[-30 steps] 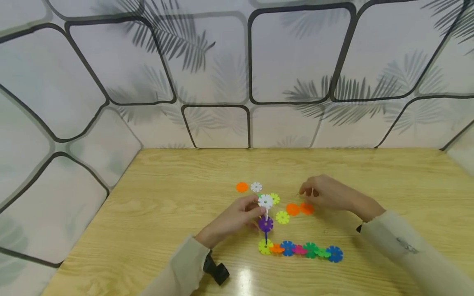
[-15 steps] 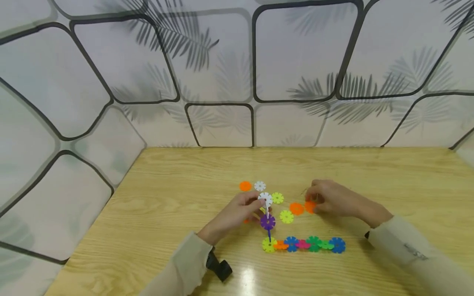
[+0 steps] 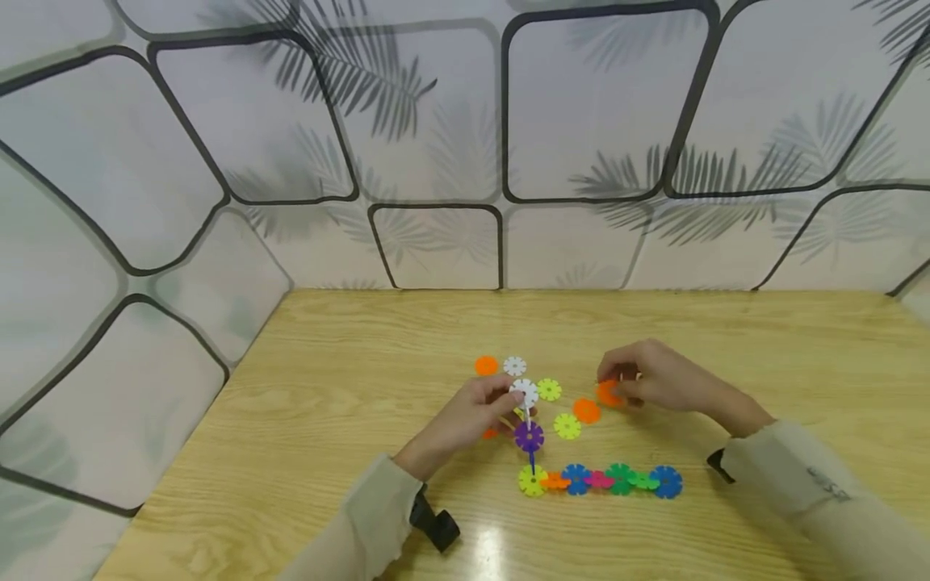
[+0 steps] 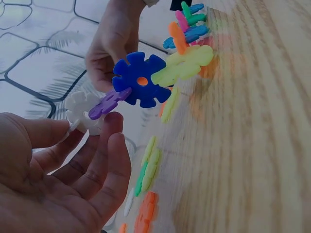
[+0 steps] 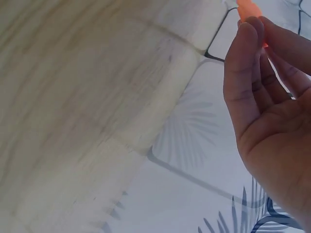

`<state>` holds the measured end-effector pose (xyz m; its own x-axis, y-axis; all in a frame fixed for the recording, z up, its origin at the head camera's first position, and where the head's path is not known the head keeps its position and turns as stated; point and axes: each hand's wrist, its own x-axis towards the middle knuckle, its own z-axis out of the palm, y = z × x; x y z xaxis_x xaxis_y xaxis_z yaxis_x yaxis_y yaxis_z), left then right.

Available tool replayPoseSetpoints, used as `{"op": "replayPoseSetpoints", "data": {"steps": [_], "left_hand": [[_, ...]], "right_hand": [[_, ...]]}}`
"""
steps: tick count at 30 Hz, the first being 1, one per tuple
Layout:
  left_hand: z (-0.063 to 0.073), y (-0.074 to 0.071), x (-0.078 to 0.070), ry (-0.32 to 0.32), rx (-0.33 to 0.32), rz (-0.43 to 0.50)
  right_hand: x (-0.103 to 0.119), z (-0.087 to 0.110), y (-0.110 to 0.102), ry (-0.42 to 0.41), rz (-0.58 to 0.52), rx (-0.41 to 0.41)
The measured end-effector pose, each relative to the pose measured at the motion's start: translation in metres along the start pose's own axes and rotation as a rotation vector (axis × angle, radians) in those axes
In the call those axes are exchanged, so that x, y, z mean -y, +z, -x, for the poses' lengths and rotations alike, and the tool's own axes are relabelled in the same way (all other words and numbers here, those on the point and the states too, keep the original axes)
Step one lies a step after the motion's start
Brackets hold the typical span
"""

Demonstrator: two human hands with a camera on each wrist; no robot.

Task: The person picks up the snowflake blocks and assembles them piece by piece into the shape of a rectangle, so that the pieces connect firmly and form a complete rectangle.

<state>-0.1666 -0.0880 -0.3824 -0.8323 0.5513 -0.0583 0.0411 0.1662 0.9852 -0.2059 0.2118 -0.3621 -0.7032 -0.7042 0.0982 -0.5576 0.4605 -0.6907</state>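
My left hand [image 3: 468,415] pinches the white snowflake disc [image 3: 525,393] at the end of a chain of interlocking plastic discs. A second white disc, seen edge-on, a purple disc [image 4: 111,103] and a dark blue disc [image 4: 141,80] link it to a yellow disc [image 3: 533,481]. From the yellow one, a row of orange, blue, pink and green discs runs right to a blue disc [image 3: 667,482]. My right hand [image 3: 664,378] pinches an orange disc [image 5: 250,9] between thumb and fingers, right of the chain.
Loose discs lie on the wooden table [image 3: 363,339]: an orange one [image 3: 587,411], a yellow one [image 3: 567,426], another yellow [image 3: 549,389], a white one [image 3: 514,366] and an orange one [image 3: 486,365]. A patterned wall [image 3: 436,242] stands behind the table.
My right hand has reached down to the rightmost orange disc, taken hold of it and drawn it slightly up. My left hand keeps its grip on the white disc. The view has shifted slightly.
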Motion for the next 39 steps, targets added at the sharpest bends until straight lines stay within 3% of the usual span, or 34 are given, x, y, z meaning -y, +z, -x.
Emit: {"op": "replayPoseSetpoints", "data": {"steps": [4, 14, 20, 39], "left_hand": [[0.0, 0.0, 0.001, 0.006, -0.006, -0.001], [0.0, -0.002, 0.001, 0.038, 0.008, -0.04], [0.001, -0.003, 0.002, 0.053, 0.005, -0.049], [0.0, -0.002, 0.0, 0.036, -0.012, -0.048]], "right_hand": [[0.009, -0.006, 0.004, 0.014, -0.093, -0.028], [0.031, -0.02, 0.016, 0.022, -0.203, -0.119], [0.038, -0.026, 0.022, 0.015, -0.282, -0.108], [0.044, -0.034, 0.026, -0.045, -0.229, -0.053]]}}
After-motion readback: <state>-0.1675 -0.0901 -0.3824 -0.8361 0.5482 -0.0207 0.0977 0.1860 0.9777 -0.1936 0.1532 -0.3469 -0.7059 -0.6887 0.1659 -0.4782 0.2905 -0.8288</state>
